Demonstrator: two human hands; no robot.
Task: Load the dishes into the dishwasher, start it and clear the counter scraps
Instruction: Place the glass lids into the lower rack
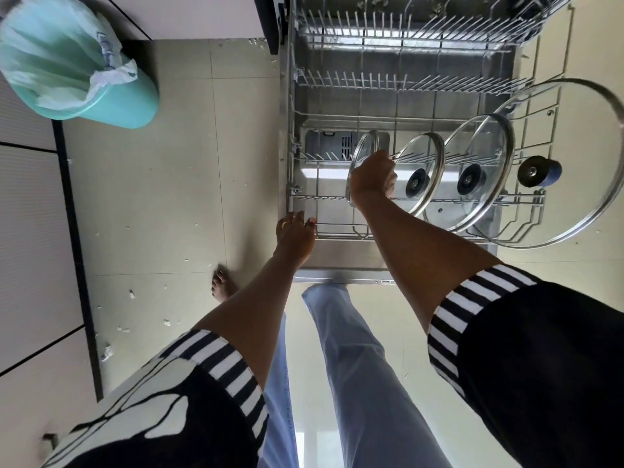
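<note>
Far left of the hands, a mint-green plastic bin sits across bare floor. The left hand rests half-curled on the wire lower rack's front edge. The right hand grips the smallest round glass lid, upright; three larger glass lids stand rightward.

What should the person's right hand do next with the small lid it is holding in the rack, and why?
Probably let go. The right hand grips the smallest lid upright among the tines of the rack, in line with three lids already standing. The left hand rests at the rack's near edge. The lid looks seated, so releasing seems the likely next step.
</note>
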